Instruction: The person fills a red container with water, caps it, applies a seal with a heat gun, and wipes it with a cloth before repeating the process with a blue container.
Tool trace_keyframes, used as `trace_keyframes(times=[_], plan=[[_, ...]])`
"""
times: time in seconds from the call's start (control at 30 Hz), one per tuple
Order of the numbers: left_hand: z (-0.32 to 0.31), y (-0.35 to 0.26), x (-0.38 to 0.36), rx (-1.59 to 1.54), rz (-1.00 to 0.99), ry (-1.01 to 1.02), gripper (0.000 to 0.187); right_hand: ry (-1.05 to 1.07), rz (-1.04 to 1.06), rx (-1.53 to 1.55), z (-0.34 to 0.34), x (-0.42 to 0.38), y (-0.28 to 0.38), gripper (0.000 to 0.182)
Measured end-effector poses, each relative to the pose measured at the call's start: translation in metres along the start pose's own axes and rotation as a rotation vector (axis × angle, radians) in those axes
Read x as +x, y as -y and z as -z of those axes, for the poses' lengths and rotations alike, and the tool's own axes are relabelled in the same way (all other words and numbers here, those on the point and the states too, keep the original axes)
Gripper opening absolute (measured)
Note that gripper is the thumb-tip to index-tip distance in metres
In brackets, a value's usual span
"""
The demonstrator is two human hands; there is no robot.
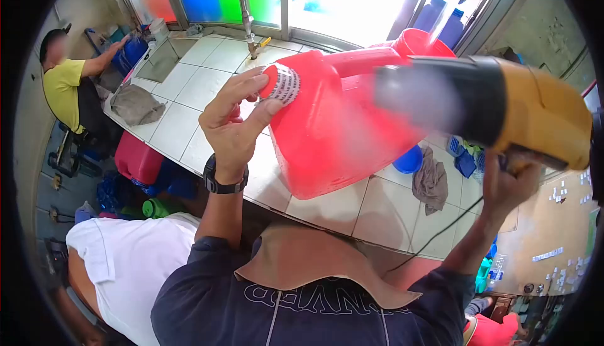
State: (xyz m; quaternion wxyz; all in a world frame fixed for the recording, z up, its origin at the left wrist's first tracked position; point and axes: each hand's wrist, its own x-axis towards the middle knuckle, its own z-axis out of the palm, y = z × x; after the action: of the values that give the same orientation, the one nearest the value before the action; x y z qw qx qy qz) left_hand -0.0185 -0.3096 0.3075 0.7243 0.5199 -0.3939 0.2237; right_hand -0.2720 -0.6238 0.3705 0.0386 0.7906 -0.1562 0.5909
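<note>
A red plastic jerrycan (314, 135) is tilted in front of me over the white tiled counter. My left hand (236, 113) grips it at the neck, thumb and fingers closed around the red cap (270, 83). A printed clear-and-white seal band (289, 86) wraps the cap and neck. In my right hand (513, 182) is a yellow and black heat gun (541, 107), held by its handle. Its blurred nozzle points left, in front of the can's handle side and toward the capped end. A black cord (434, 239) runs down from the gun.
On the tiled counter (204, 104) are a sink (165, 60), a tap (253, 45), grey cloths (431, 185), a blue bowl (409, 160) and a red bucket (423, 43). People in yellow (63, 97) and white (138, 264) are at left. Small labels lie on a table (528, 239) at right.
</note>
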Motion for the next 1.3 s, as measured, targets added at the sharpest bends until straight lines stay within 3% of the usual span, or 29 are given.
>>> trace_keyframes(times=[0.2,0.33,0.47,0.67,0.8,1.03,1.17,1.3], plan=[[0.005,-0.001,0.009,0.059,-0.062,0.092,0.036,0.047,0.092,-0.025,-0.021,0.037,0.064,0.055],[0.006,-0.001,0.011,0.049,-0.071,0.100,0.036,0.076,0.015,0.053,-0.024,0.038,0.070,0.053],[0.005,0.001,0.010,0.036,-0.064,0.092,0.037,0.045,0.107,0.013,-0.024,0.036,0.073,0.052],[0.004,0.001,0.012,0.027,-0.051,0.085,0.037,0.051,0.063,0.002,-0.024,0.030,0.073,0.054],[0.007,0.001,0.013,0.112,-0.043,0.117,0.046,0.046,0.040,-0.003,-0.025,0.029,0.076,0.055],[0.008,-0.011,0.028,-0.049,-0.097,0.269,0.074,0.030,0.029,0.036,-0.025,0.027,0.076,0.057],[0.018,-0.006,0.038,0.111,-0.170,0.426,0.076,0.055,0.034,0.005,-0.023,0.026,0.075,0.058],[0.022,-0.008,0.040,0.231,-0.110,0.460,0.075,0.055,0.079,0.023,-0.021,0.026,0.077,0.057]])
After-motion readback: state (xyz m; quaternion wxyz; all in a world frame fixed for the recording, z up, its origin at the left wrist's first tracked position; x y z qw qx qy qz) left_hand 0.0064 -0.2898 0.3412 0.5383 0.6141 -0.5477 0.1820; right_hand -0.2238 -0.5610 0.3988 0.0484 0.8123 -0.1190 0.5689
